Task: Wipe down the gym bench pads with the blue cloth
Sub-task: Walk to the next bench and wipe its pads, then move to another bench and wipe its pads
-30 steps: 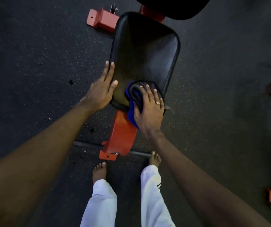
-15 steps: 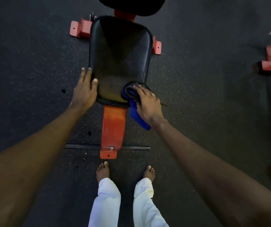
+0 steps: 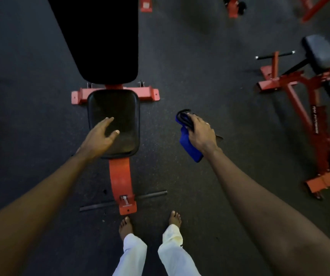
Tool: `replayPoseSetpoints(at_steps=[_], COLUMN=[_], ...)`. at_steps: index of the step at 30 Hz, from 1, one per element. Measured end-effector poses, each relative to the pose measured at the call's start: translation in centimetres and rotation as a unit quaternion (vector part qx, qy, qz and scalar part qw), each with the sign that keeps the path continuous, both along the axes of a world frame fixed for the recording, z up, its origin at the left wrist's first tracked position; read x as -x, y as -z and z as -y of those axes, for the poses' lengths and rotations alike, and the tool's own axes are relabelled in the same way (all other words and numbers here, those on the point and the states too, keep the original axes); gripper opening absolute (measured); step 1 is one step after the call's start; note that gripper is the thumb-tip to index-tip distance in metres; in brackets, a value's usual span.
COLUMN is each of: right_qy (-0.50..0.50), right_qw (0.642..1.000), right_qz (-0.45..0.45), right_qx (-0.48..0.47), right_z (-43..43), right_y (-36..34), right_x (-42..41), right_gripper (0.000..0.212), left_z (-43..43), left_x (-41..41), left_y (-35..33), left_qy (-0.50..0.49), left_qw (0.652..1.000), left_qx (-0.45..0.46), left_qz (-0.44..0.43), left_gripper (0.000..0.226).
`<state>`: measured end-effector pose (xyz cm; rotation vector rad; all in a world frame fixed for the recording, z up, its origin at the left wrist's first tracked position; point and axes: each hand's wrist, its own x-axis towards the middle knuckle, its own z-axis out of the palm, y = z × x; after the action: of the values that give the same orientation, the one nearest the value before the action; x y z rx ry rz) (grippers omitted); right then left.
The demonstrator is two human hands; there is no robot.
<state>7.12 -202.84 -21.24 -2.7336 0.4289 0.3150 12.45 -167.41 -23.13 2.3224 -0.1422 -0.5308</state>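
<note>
The black seat pad (image 3: 118, 108) of a red-framed gym bench lies below me, with the long black back pad (image 3: 98, 36) rising beyond it. My left hand (image 3: 100, 138) hovers over the seat pad's near left part with fingers spread and holds nothing. My right hand (image 3: 201, 134) is off to the right of the bench, above the floor, gripping the bunched blue cloth (image 3: 190, 145), whose end hangs down below the hand.
The bench's red frame (image 3: 120, 180) and a dark cross bar (image 3: 150, 195) sit just ahead of my bare feet (image 3: 126, 228). Another red bench machine (image 3: 303, 100) stands at the right. Dark rubber flooring surrounds everything.
My right hand lifted the cloth off the seat pad's near right corner and moved right, away from the bench. My left hand left the pad's left edge and now hovers over it. The view pulled back.
</note>
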Motion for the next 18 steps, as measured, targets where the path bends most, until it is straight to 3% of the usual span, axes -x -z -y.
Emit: replayPoseSetpoints(at_steps=[8, 18], right_qy=[0.127, 0.247], right_qw=[0.988, 0.946], right_qz=[0.088, 0.210], right_qx=[-0.002, 0.001], right_z=[11.3, 27.5], right_y=[-14.1, -28.5], right_x=[2.9, 9.4], right_gripper=[0.054, 0.050], left_z=[9.7, 27.2], left_x=[-3.5, -5.0], left_y=[-14.8, -31.5], left_qy=[0.101, 0.252], left_qw=[0.992, 0.954], left_qx=[0.014, 0.022], left_qz=[0.078, 0.164], left_gripper=[0.059, 0.065])
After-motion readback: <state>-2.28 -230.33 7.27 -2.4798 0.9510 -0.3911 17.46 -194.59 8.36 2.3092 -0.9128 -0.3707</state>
